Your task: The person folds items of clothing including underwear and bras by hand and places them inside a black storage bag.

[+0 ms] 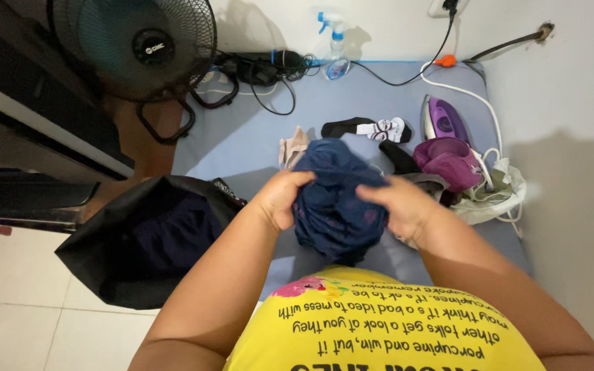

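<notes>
Two hands closed on one bundled dark blue garment (331, 206), held up in front of the chest over the near edge of the table (242, 137). Left hand (280, 199) gripping the garment's left side, fingers curled into the cloth, thumb on top. Right hand (400, 206) clamped on the right side, fingers pressed flat over the folds. Garment bunched into a rounded lump, lower part hanging between the wrists.

Pale blue cover on the table. Just behind the garment, a beige piece of cloth (293, 145) lying crumpled. Further back, a black sock with a white patterned end (372, 128). To the right, a purple iron (443, 120) standing on its heel, white cord (479, 103) looping away from it toward the wall. Beside the iron, a purple garment (452, 161) heaped on a pile of pale clothes (493, 196). At the far edge, a clear spray bottle with a blue trigger (335, 45) and a tangle of black cables (262, 69). At far left, a black fan (139, 48) facing down. Left of the table, an open black bag (139, 240) with dark cloth inside, over a tiled floor (22, 302).
</notes>
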